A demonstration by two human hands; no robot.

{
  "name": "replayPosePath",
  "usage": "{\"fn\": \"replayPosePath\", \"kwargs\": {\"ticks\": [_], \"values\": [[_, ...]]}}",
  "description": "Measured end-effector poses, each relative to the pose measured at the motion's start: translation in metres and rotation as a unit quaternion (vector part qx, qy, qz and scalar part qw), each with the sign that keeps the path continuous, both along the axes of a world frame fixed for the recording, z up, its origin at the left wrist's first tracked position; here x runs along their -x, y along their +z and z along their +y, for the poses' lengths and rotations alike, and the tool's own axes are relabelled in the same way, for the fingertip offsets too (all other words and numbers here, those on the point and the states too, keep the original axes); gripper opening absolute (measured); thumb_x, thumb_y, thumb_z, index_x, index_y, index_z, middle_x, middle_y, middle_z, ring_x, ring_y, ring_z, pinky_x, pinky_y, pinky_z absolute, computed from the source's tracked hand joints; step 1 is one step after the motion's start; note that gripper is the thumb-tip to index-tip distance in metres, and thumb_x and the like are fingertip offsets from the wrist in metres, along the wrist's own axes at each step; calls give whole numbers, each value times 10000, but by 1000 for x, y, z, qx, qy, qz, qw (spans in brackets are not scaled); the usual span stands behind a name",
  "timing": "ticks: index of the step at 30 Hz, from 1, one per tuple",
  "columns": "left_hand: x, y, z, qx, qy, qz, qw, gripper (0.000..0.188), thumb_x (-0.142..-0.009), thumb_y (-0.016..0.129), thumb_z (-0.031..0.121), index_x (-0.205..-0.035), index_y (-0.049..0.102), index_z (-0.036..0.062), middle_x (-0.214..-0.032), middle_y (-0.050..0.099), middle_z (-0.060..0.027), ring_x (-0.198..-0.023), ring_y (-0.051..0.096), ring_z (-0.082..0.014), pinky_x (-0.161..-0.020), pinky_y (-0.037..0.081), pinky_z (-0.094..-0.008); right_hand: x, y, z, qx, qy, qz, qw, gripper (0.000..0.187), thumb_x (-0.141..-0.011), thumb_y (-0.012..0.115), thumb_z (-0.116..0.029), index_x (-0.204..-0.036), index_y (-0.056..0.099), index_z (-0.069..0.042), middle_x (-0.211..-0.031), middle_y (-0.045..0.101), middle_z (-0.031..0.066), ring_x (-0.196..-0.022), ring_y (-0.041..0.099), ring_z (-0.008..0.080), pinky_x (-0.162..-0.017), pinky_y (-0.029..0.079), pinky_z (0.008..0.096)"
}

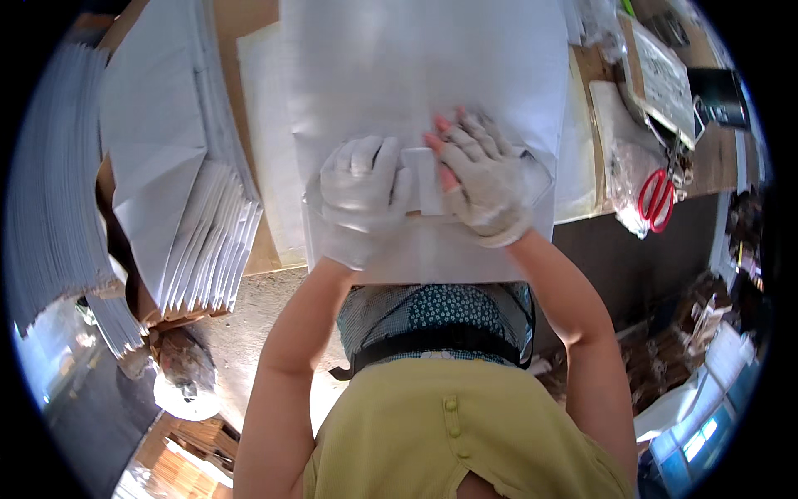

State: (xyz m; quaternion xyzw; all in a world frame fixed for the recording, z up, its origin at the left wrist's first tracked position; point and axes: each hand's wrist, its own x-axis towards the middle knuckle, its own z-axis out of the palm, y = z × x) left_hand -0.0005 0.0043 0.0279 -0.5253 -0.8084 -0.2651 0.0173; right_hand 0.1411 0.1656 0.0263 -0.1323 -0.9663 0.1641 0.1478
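A large white paper sheet or bag point(424, 66) lies before me, with folded flaps along its near end. My left hand point(359, 195), in a white glove, presses on the left side of these folds, its fingers together and slightly bent. Across from it, my right hand point(486, 179) lies on the right side with fingers spread; its glove leaves some fingertips bare, and motion blurs it a little. Between the hands shows a narrow white paper strip or flap point(424, 179). Neither hand visibly grips anything. What lies under the palms is hidden.
At the left stand stacks of folded white paper point(208, 241) and more white sheets point(54, 183). Red-handled scissors point(657, 200) lie at the table's right edge beside clear plastic point(630, 170) and a dark container point(719, 96). Brown cardboard point(258, 249) shows under the paper.
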Motion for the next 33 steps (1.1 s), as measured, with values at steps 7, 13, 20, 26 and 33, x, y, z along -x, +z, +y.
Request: {"fn": "replayPosePath", "kwargs": {"ticks": [7,13,20,26,33], "values": [[25,21,-79,-25,143,-280,949,502,-1027,578,182,-1481,535,-30,-1431,583,-211,-1254,606,-278,-1096,491,-396,-79,2,77,-35,-15,-44,998,479,-910,681,-210,-1372,678,-86,-1427,653,138,-1372,572,359,-1157,447,481],[-7,32,-98,-271,376,-771,437,441,-1102,485,294,-1407,533,-21,-1267,629,-144,-1086,636,-202,-885,551,-328,-92,31,40,39,-97,-103,989,724,-770,863,-191,-1446,623,-92,-1324,668,167,-1288,592,376,-1102,481,465],[41,84,-70,-191,317,-485,792,341,-1048,649,344,-1154,712,26,-931,734,-60,-745,671,-137,-680,553,-287,-98,-27,139,441,-195,24,876,443,-984,725,-146,-1385,622,13,-1192,651,48,-1052,630,162,-946,507,287],[117,190,-151,-307,427,-223,821,298,-985,763,290,-1064,768,3,-891,728,-14,-839,673,-117,-789,557,-281,-83,15,165,502,-238,211,805,338,-1035,637,-68,-1369,647,-21,-1199,664,37,-1037,616,119,-928,508,263],[244,169,-296,-286,578,-181,742,385,-919,777,343,-1094,765,0,-826,715,-45,-665,609,-140,-616,503,-326,-93,22,123,250,-246,108,930,433,-990,657,16,-1419,613,-33,-1310,644,55,-1053,589,138,-967,489,289]]}}
